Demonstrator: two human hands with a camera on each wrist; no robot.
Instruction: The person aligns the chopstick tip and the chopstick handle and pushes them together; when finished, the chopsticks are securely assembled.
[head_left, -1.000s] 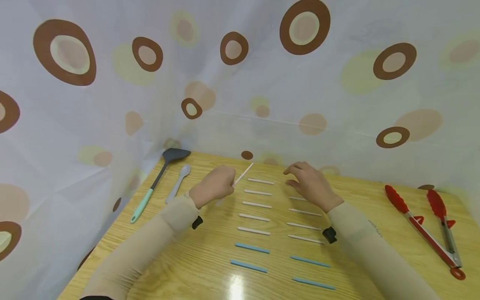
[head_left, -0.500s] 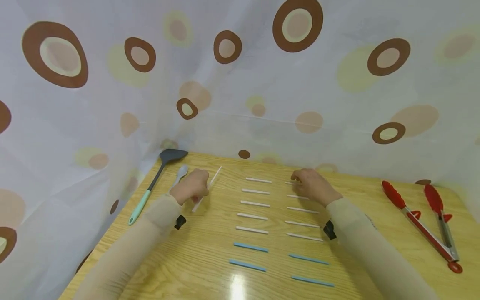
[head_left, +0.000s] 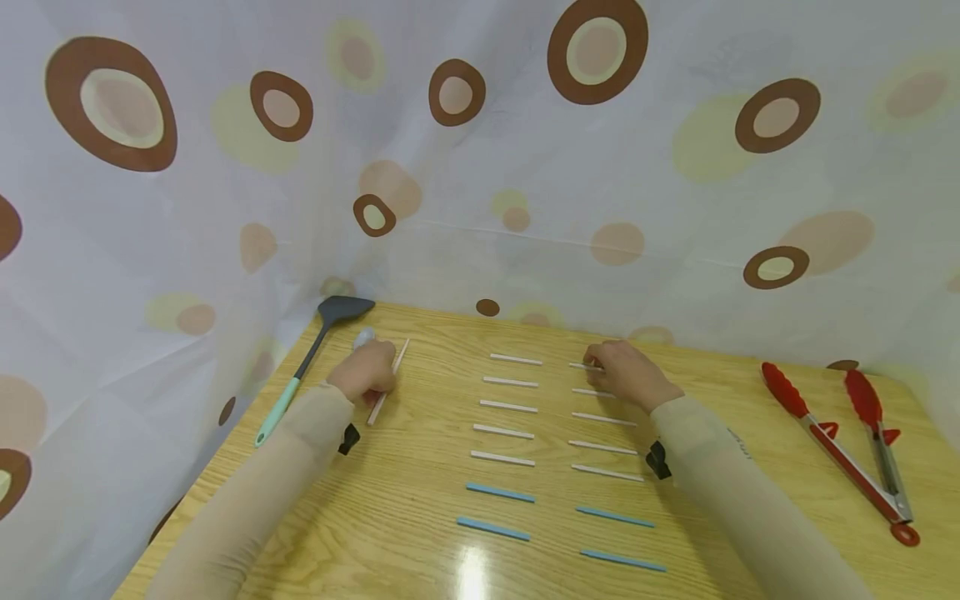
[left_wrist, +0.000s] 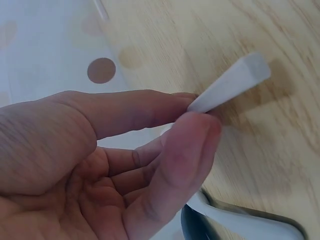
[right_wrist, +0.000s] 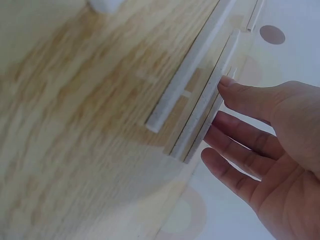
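- The left hand (head_left: pixel 365 369) covers the middle of a white stick (head_left: pixel 402 353); in the left wrist view the stick's far part is lost behind the fingertips.
- Only the bowl of a grey spoon (head_left: pixel 363 336) shows above that hand in the head view.
- The right hand (head_left: pixel 626 375) hides the right end of the farthest stick in the right column (head_left: pixel 579 365); its thumb and fingers meet that stick's edge, but whether they grip it I cannot tell.
- A pale object at the top of the right wrist view is cut off and unclear.
- The left hand pinches its stick between thumb and finger, left of both columns; contact with the wooden surface (head_left: pixel 405 517) cannot be made out.
- That stick is slim, straight and matt, with squared edges and a blunt end, slanting away from the person.
- Nearer the person, blue sticks (head_left: pixel 493 528) end both columns.
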